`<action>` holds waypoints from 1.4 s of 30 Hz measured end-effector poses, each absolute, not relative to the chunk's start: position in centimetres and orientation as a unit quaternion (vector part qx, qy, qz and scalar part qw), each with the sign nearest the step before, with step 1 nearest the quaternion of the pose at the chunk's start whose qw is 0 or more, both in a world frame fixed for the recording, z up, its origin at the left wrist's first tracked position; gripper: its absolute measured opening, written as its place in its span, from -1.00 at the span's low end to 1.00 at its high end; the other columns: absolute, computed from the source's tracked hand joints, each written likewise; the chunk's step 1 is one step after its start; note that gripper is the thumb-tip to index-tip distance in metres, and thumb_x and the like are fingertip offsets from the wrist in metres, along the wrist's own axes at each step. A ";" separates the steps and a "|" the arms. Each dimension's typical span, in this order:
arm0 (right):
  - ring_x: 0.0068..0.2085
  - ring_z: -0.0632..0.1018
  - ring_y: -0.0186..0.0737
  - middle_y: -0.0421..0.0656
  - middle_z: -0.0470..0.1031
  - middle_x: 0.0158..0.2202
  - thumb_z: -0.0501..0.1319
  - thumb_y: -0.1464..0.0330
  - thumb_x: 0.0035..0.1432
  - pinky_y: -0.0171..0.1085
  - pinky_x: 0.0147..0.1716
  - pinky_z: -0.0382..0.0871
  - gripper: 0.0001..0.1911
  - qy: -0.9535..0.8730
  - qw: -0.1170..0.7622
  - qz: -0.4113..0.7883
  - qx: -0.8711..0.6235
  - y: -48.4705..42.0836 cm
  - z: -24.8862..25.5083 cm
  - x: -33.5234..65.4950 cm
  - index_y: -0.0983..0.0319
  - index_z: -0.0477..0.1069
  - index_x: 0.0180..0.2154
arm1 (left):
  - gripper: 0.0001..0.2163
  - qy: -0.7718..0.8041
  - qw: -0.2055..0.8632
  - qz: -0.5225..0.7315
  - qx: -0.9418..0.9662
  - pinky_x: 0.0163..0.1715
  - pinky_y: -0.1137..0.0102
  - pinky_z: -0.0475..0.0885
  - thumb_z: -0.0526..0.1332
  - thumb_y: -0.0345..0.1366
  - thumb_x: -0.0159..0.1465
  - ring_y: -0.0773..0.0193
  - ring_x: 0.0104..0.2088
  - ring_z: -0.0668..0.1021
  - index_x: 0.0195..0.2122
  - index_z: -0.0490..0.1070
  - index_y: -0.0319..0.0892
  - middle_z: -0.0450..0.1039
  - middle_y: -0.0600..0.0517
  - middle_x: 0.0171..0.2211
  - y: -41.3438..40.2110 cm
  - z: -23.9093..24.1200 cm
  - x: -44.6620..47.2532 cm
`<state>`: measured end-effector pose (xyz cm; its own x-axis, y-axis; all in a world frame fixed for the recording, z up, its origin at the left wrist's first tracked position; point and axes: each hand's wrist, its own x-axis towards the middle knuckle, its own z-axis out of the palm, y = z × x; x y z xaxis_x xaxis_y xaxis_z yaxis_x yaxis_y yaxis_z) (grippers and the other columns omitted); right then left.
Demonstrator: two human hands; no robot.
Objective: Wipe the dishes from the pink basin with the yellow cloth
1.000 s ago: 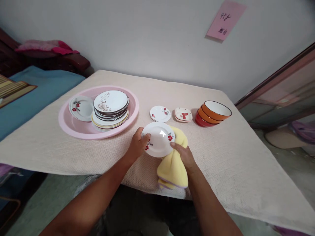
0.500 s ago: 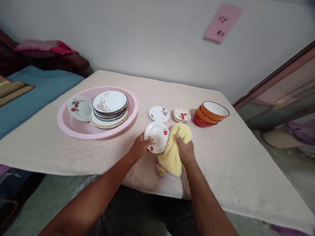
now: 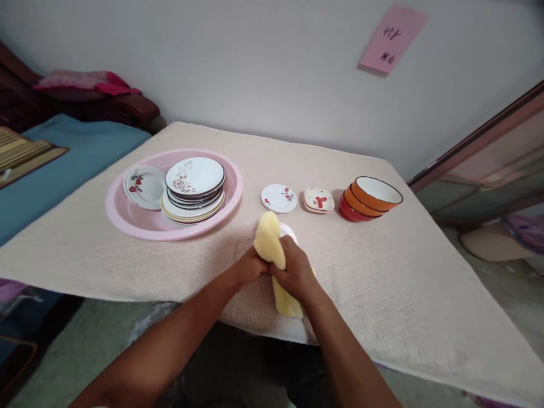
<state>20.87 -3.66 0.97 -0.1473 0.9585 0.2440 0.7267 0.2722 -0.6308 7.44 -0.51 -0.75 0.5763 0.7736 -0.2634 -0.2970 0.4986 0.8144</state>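
Observation:
Held over the front of the table is a small white plate (image 3: 289, 231), mostly hidden behind a yellow cloth (image 3: 269, 240) and my hands; only part of its far rim shows. My left hand (image 3: 250, 266) is closed on the plate's left side, its fingertips covered by the cloth. My right hand (image 3: 294, 265) grips the cloth and presses it against the plate. Just beyond my hands lie small white plates with red flowers (image 3: 278, 198), stacked. Beside them sit squarish dishes with a red pattern (image 3: 318, 199).
To the left, a pink basin (image 3: 111, 212) holds a stack of plates (image 3: 195, 177) and a flowered plate (image 3: 145, 190) leaning at its side. Nested orange and red bowls (image 3: 369, 198) stand tilted at the right. A wall with a pink note (image 3: 393, 39) rises behind the cloth-covered table (image 3: 382, 294).
My right hand has moved left with the yellow cloth, which now covers most of the plate. The view has shifted slightly, while the other dishes stay in place.

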 end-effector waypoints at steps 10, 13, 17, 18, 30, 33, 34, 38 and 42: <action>-0.29 0.36 -0.26 -0.17 0.30 -0.28 0.09 0.50 -0.06 -0.30 -0.33 0.24 -0.79 -0.762 0.242 0.212 -0.562 -4.8 1.2 22.2 0.20 0.29 -0.30 | -0.52 0.339 0.783 0.417 0.313 -0.37 0.42 0.42 0.27 -0.53 -0.16 0.28 -0.35 0.50 -0.13 0.40 -0.20 0.49 0.01 -0.31 0.7 0.2 7.4; -0.30 0.37 -0.26 -0.18 0.31 -0.30 0.10 0.49 -0.06 -0.31 -0.35 0.23 -0.80 -0.757 0.245 0.209 -0.568 -4.9 0.9 22.3 0.20 0.29 -0.31 | -0.49 0.356 0.771 0.425 0.313 -0.39 0.41 0.43 0.22 -0.54 -0.15 0.27 -0.36 0.51 -0.10 0.37 -0.17 0.48 0.02 -0.29 1.0 0.3 7.3; -0.30 0.40 -0.25 -0.18 0.36 -0.32 0.10 0.45 -0.05 -0.30 -0.34 0.25 -0.81 -0.712 0.280 0.211 -0.608 -4.4 0.1 23.1 0.21 0.32 -0.30 | -0.47 0.363 0.766 0.423 0.322 -0.40 0.38 0.45 0.15 -0.56 -0.19 0.24 -0.34 0.51 -0.11 0.35 -0.18 0.48 0.01 -0.29 1.1 0.3 7.1; -0.30 0.41 -0.24 -0.17 0.37 -0.33 0.11 0.42 -0.04 -0.30 -0.34 0.26 -0.84 -0.691 0.292 0.209 -0.627 -4.1 -0.2 23.5 0.21 0.33 -0.32 | -0.45 0.363 0.766 0.420 0.325 -0.39 0.36 0.45 0.13 -0.56 -0.20 0.22 -0.33 0.52 -0.10 0.34 -0.18 0.48 0.01 -0.29 1.2 0.2 7.0; -0.28 0.46 -0.16 -0.12 0.42 -0.30 0.13 0.34 -0.05 -0.21 -0.27 0.34 -0.80 -0.619 0.364 0.186 -0.671 -3.5 -0.6 24.5 0.23 0.36 -0.30 | -0.57 0.409 0.758 0.300 0.411 -0.46 0.36 0.43 0.11 -0.49 -0.13 0.18 -0.37 0.52 -0.17 0.38 -0.18 0.48 -0.01 -0.37 0.8 0.0 6.6; -0.27 0.47 -0.15 -0.11 0.44 -0.29 0.12 0.35 -0.06 -0.19 -0.25 0.34 -0.78 -0.613 0.354 0.203 -0.677 -3.4 -0.9 24.3 0.23 0.37 -0.29 | -0.62 0.404 0.745 0.289 0.445 -0.48 0.39 0.41 0.12 -0.47 -0.11 0.21 -0.41 0.52 -0.20 0.41 -0.19 0.48 0.01 -0.41 0.8 0.1 6.4; -0.25 0.47 -0.13 -0.10 0.47 -0.27 0.12 0.34 -0.06 -0.17 -0.24 0.34 -0.75 -0.586 0.368 0.213 -0.690 -3.3 -1.0 24.5 0.24 0.39 -0.27 | -0.64 0.410 0.740 0.294 0.445 -0.48 0.39 0.41 0.13 -0.46 -0.10 0.22 -0.43 0.51 -0.22 0.42 -0.20 0.47 0.02 -0.42 0.9 0.1 6.3; -0.28 0.52 -0.06 -0.09 0.55 -0.31 0.17 0.29 -0.11 -0.17 -0.30 0.39 -0.67 -0.397 0.454 0.331 -0.726 -3.1 -0.9 26.0 0.28 0.44 -0.26 | -0.69 0.441 0.733 0.337 0.394 -0.52 0.42 0.40 0.17 -0.40 -0.05 0.28 -0.49 0.49 -0.22 0.42 -0.23 0.46 0.05 -0.47 1.5 0.1 5.9; -0.32 0.56 -0.05 -0.10 0.57 -0.34 0.21 0.24 -0.14 -0.16 -0.35 0.44 -0.65 -0.277 0.528 0.492 -0.634 -3.4 0.3 26.8 0.26 0.46 -0.27 | -0.71 0.399 0.774 0.368 0.327 -0.44 0.40 0.43 0.23 -0.27 0.08 0.27 -0.46 0.53 -0.18 0.42 -0.27 0.51 -0.01 -0.43 1.5 0.5 6.3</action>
